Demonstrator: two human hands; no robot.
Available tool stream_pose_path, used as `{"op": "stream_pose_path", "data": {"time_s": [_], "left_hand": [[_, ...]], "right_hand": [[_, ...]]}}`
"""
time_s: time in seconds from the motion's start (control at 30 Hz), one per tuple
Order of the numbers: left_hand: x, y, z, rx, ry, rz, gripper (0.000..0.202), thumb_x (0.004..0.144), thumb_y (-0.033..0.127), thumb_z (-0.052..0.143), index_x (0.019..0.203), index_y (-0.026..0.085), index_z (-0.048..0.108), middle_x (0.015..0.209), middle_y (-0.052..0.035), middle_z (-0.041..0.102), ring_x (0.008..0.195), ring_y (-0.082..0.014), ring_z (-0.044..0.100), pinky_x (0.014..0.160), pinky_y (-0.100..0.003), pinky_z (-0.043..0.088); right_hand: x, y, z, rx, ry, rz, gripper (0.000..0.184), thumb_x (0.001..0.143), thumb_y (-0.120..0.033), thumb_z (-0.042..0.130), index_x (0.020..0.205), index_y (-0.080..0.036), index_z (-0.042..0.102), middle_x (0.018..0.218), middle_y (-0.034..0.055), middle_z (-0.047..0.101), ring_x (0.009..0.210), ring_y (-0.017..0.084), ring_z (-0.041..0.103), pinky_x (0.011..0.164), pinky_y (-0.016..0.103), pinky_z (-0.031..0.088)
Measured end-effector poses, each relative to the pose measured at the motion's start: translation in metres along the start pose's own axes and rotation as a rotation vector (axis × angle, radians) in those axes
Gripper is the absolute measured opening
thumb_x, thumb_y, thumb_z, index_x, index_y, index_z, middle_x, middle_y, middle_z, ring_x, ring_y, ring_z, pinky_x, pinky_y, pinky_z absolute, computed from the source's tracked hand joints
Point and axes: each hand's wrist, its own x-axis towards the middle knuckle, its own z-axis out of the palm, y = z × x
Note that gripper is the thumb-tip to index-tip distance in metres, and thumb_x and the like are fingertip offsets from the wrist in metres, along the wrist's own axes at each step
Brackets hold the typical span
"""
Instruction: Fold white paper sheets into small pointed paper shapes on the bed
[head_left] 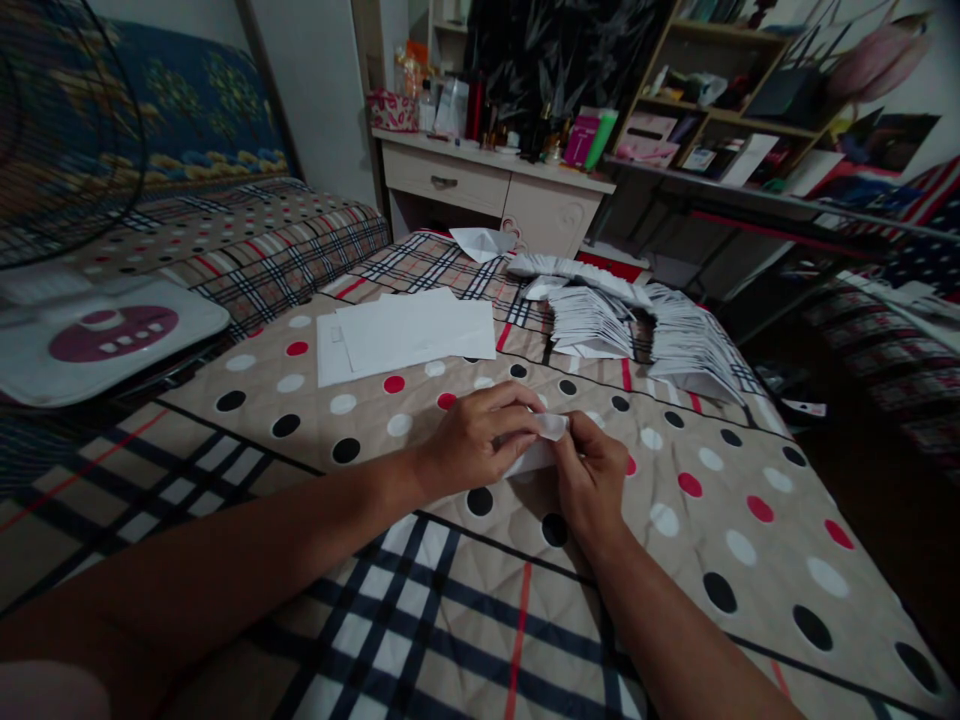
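Both my hands rest on a quilted bedspread [720,500] with dots and plaid stripes. My left hand [480,440] is closed over a small folded white paper [541,440], fingers pressing its top edge. My right hand [592,475] pinches the same paper from the right side. The paper lies low against the bedspread between the two hands, mostly covered by fingers.
A stack of flat white sheets [409,335] lies beyond my hands. Rows of several folded paper pieces [637,330] spread at the back right. A fan base [97,335] stands on the left. A dresser [495,185] and cluttered shelves [735,120] stand behind.
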Motion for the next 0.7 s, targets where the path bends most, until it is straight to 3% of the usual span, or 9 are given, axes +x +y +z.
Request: {"op": "stream_pose_path", "data": {"time_s": [0.13,0.27,0.4,0.53,0.7], "left_hand": [[0.0007,-0.0021,0.0025,-0.091,0.011,-0.045,0.011,0.090,0.024,0.060,0.087,0.015,0.065,0.095,-0.0089,0.066,0.091,-0.0158,0.064,0.081,-0.029,0.053],[0.0003,-0.0043,0.0041,-0.083,0.044,-0.189,0.008,0.083,0.021,0.068,0.084,0.016,0.064,0.080,-0.0025,0.068,0.076,-0.0131,0.064,0.072,-0.025,0.052],[-0.0006,-0.0048,0.0049,-0.087,0.035,-0.308,0.018,0.077,0.014,0.072,0.092,0.017,0.064,0.084,-0.0014,0.070,0.075,-0.0128,0.066,0.070,-0.023,0.054],[-0.0007,-0.0053,0.0043,-0.107,0.002,-0.315,0.017,0.077,0.020,0.075,0.092,0.016,0.067,0.085,-0.0021,0.072,0.075,-0.0131,0.067,0.070,-0.024,0.053],[0.0012,-0.0101,-0.0014,0.010,0.000,-0.194,0.010,0.078,0.024,0.075,0.081,0.018,0.067,0.076,0.0002,0.071,0.074,-0.0136,0.064,0.073,-0.028,0.048]], "right_hand": [[-0.0009,0.0009,-0.0012,0.017,-0.020,-0.030,0.030,0.093,-0.032,0.048,0.067,-0.019,0.053,0.057,-0.0044,0.042,0.052,0.010,0.038,0.051,0.025,0.029],[-0.0012,-0.0007,-0.0023,0.046,-0.023,-0.023,0.037,0.096,-0.037,0.040,0.065,-0.019,0.051,0.056,-0.0035,0.040,0.051,0.011,0.038,0.050,0.027,0.028],[-0.0008,-0.0053,-0.0025,0.031,-0.040,-0.048,0.030,0.093,-0.039,0.050,0.073,-0.019,0.060,0.060,-0.0022,0.052,0.055,0.012,0.046,0.052,0.026,0.034],[-0.0002,-0.0071,-0.0020,-0.016,0.002,-0.058,0.015,0.088,-0.030,0.061,0.078,-0.019,0.066,0.067,-0.0012,0.063,0.061,0.013,0.055,0.057,0.026,0.041],[0.0015,-0.0057,-0.0050,-0.046,0.016,-0.291,0.010,0.087,-0.017,0.061,0.084,-0.023,0.069,0.076,-0.0002,0.066,0.070,0.016,0.060,0.067,0.031,0.046]]}}
